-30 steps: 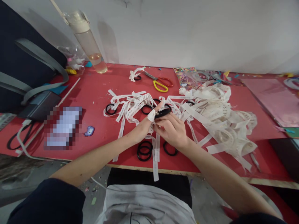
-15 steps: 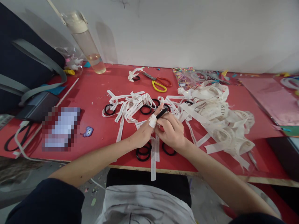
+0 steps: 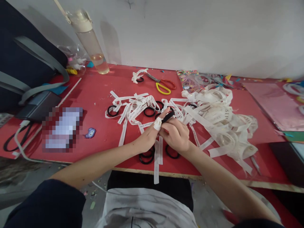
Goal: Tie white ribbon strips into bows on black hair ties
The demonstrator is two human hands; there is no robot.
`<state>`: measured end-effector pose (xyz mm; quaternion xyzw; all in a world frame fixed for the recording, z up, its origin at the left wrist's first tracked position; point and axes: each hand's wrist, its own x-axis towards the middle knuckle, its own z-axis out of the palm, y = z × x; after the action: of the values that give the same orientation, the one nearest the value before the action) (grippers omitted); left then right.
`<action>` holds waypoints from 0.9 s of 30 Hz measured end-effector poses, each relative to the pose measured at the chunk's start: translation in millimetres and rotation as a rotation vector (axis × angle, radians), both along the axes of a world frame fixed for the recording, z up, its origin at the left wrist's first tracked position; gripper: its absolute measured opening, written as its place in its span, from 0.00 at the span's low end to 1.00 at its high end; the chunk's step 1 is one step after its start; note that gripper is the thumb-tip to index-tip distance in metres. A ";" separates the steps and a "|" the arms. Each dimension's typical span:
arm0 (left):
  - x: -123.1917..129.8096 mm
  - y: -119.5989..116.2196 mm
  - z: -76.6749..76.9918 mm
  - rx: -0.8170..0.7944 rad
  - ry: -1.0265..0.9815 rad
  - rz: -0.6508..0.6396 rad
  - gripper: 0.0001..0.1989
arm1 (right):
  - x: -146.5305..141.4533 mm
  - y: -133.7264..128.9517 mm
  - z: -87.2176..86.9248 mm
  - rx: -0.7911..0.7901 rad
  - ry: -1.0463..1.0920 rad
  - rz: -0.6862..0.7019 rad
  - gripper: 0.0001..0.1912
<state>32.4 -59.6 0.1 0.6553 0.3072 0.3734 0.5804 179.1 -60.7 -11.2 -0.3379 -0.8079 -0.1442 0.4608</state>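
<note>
My left hand (image 3: 152, 134) and my right hand (image 3: 176, 133) meet above the red table. A black hair tie (image 3: 167, 117) sticks up between them, held in my left hand, with white ribbon (image 3: 157, 123) wrapped at its base. My right hand's fingers are closed in a pinch on the ribbon, partly hidden. Ribbon ends (image 3: 156, 167) hang below the hands over the table edge. Printed white ribbons (image 3: 135, 110) and several black hair ties (image 3: 149, 111) lie behind my hands. Two more hair ties (image 3: 146, 155) rest just under my left wrist.
At the right lies a big heap of ribbon (image 3: 220, 117). Behind are scissors (image 3: 163, 88), a finished-looking ribbon flower (image 3: 136, 77) and a bag of small bands (image 3: 187, 79). A bottle (image 3: 91, 47), phone (image 3: 63, 128) and black box (image 3: 38, 106) stand or lie left.
My hands have shifted very slightly, and the black hair tie stands out a little further to the right. The whole view has moved a little.
</note>
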 end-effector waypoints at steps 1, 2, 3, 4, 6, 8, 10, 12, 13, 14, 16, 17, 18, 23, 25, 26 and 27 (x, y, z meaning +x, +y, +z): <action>-0.1 1.0 -0.1 -0.006 -0.015 -0.013 0.30 | -0.8 0.4 0.1 -0.016 -0.001 0.006 0.08; 0.0 1.8 0.2 -0.007 -0.031 -0.030 0.30 | -1.3 0.7 0.3 -0.026 -0.004 0.011 0.08; 0.2 2.4 0.6 -0.010 -0.045 -0.037 0.30 | -1.4 0.9 0.6 -0.030 -0.008 0.014 0.08; 0.6 2.7 0.7 -0.013 -0.052 -0.036 0.30 | -1.1 1.2 0.8 -0.028 -0.008 0.015 0.08; 2.0 3.0 -1.2 -0.029 -0.068 -0.029 0.30 | 0.1 1.9 0.5 -0.020 -0.003 0.019 0.09; 4.0 2.8 -6.8 -0.061 -0.088 -0.017 0.30 | 1.8 2.8 -1.0 -0.011 0.008 0.033 0.10; 6.0 2.4 -14.9 -0.111 -0.117 -0.009 0.30 | 3.3 3.7 -3.2 0.008 0.017 0.040 0.10; 7.2 1.6 -22.6 -0.191 -0.153 0.002 0.30 | 4.6 4.2 -4.9 0.025 0.017 0.034 0.10; 7.4 1.0 -25.4 -0.231 -0.166 0.007 0.30 | 5.0 4.3 -5.2 0.030 0.011 0.029 0.10; 7.3 0.3 -27.0 -0.266 -0.173 0.014 0.30 | 5.4 4.2 -4.9 0.034 0.000 0.024 0.10; 6.2 -1.6 -26.3 -0.308 -0.172 0.029 0.30 | 5.6 3.7 -3.0 0.036 -0.029 0.013 0.11; 5.4 -2.6 -24.0 -0.311 -0.164 0.028 0.30 | 5.5 3.4 -1.4 0.038 -0.043 0.007 0.11; 4.7 -3.6 -20.4 -0.300 -0.155 0.020 0.30 | 5.2 3.0 0.4 0.041 -0.054 0.004 0.11; 2.7 -7.3 5.0 -0.143 -0.102 -0.057 0.30 | 2.7 0.9 8.9 0.065 -0.056 -0.005 0.10; 2.6 -7.7 10.5 -0.119 -0.096 -0.070 0.30 | 2.4 -0.1 10.9 0.084 -0.042 0.002 0.11; 2.5 -7.7 11.0 -0.124 -0.093 -0.069 0.31 | 2.5 -0.6 11.5 0.092 -0.037 0.009 0.12; 2.4 -7.7 9.9 -0.144 -0.094 -0.058 0.31 | 2.8 -1.0 11.9 0.096 -0.031 0.017 0.12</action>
<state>34.8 -67.3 9.9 0.6022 0.2867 0.3636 0.6503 181.9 -61.7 0.7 -0.3062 -0.8101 -0.1841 0.4649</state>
